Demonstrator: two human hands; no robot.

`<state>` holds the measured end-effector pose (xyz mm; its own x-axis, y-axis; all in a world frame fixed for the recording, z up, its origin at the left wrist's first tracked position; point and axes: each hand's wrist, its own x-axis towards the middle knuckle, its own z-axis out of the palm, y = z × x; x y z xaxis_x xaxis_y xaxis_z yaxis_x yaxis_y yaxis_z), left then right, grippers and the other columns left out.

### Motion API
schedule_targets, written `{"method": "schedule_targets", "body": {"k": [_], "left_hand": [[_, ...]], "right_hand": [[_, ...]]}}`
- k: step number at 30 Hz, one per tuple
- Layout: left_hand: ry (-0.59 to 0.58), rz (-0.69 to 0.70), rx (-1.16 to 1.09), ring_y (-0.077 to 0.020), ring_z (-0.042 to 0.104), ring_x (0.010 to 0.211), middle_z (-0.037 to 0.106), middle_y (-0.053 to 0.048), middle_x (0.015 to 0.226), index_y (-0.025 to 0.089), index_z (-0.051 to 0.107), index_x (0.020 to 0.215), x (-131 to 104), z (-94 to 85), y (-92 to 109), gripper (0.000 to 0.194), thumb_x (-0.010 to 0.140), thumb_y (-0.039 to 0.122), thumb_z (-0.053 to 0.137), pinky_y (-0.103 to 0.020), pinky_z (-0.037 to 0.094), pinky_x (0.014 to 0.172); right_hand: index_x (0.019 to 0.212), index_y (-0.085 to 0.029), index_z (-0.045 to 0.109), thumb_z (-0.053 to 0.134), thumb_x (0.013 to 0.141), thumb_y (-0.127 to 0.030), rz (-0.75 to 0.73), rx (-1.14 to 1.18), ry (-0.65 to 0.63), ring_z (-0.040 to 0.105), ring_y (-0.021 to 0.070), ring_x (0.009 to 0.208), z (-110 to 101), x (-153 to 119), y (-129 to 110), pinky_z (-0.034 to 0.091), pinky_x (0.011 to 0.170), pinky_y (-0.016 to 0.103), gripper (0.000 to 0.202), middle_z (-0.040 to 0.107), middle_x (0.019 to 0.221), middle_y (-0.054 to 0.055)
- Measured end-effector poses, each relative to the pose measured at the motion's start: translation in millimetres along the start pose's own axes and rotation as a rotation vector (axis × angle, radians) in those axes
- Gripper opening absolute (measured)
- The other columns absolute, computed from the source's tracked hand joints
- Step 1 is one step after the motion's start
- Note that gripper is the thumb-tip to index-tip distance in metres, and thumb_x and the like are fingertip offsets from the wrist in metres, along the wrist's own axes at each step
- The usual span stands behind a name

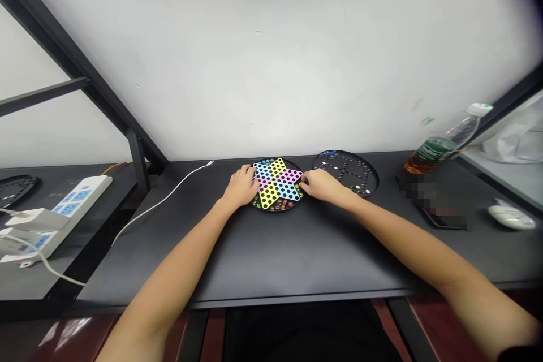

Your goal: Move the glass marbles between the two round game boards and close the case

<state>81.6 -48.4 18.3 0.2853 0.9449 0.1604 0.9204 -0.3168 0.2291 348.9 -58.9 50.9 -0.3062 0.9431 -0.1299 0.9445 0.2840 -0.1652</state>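
Observation:
A star-shaped board with yellow, pink and blue points and dark holes lies in a round black tray. Coloured marbles sit around it in the tray. My left hand is at the left edge of the board, its fingers bent over the rim; whether they hold anything is hidden. My right hand touches the right side near the pink point, thumb and fingertips close together; what lies between them is too small to make out.
Behind my right hand lies a second round black board with blue and white pieces. A bottle, a dark blurred object and a white mouse are farther right. At left are a cable and a power strip.

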Motion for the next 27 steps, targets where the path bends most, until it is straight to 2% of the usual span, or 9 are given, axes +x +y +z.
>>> {"method": "schedule_targets", "body": {"k": [5, 10, 18, 23, 27], "left_hand": [[0.0, -0.001, 0.004, -0.0291, 0.052, 0.123, 0.049, -0.015, 0.14, 0.017, 0.051, 0.132, 0, 0.4, 0, 0.041, 0.094, 0.027, 0.037, -0.047, 0.042, 0.106], [-0.006, 0.004, 0.0, -0.0293, 0.051, 0.125, 0.048, -0.013, 0.142, 0.019, 0.05, 0.133, 1, 1.0, -1, 0.041, 0.096, 0.03, 0.035, -0.047, 0.042, 0.107], [0.0, 0.011, 0.001, -0.0291, 0.052, 0.124, 0.049, -0.013, 0.142, 0.019, 0.051, 0.132, 1, 2.1, -1, 0.041, 0.096, 0.03, 0.035, -0.047, 0.042, 0.106], [-0.001, 0.014, 0.007, -0.0287, 0.052, 0.124, 0.049, -0.012, 0.142, 0.02, 0.051, 0.132, 0, 1.3, 0, 0.041, 0.095, 0.029, 0.036, -0.046, 0.042, 0.106], [-0.001, 0.018, 0.002, -0.0289, 0.053, 0.123, 0.049, -0.013, 0.141, 0.019, 0.051, 0.132, 0, 1.2, 0, 0.041, 0.096, 0.029, 0.035, -0.047, 0.042, 0.106]], "right_hand": [[0.092, -0.012, 0.071, 0.042, 0.098, -0.028, -0.029, -0.03, -0.012, 0.069, 0.0256, 0.083, 4, -3, -6, 0.044, 0.07, 0.029, 0.033, 0.074, 0.094, 0.018], [0.088, -0.013, 0.068, 0.039, 0.1, -0.029, -0.074, -0.006, -0.078, 0.07, 0.0257, 0.082, 3, -4, -5, 0.044, 0.07, 0.03, 0.035, 0.073, 0.093, 0.019], [0.112, -0.007, 0.063, 0.025, 0.104, -0.036, 0.041, -0.023, -0.053, 0.069, 0.0325, 0.095, 15, -9, -15, 0.048, 0.082, 0.038, 0.048, 0.07, 0.103, 0.025], [0.096, -0.013, 0.067, 0.022, 0.104, -0.045, 0.089, 0.046, -0.031, 0.069, 0.0307, 0.096, 22, -8, -17, 0.048, 0.084, 0.037, 0.056, 0.071, 0.103, 0.023], [0.074, -0.017, 0.059, 0.032, 0.102, -0.048, 0.068, 0.265, 0.055, 0.067, 0.0269, 0.085, 16, 1, -5, 0.047, 0.076, 0.033, 0.051, 0.069, 0.085, 0.017]]}}
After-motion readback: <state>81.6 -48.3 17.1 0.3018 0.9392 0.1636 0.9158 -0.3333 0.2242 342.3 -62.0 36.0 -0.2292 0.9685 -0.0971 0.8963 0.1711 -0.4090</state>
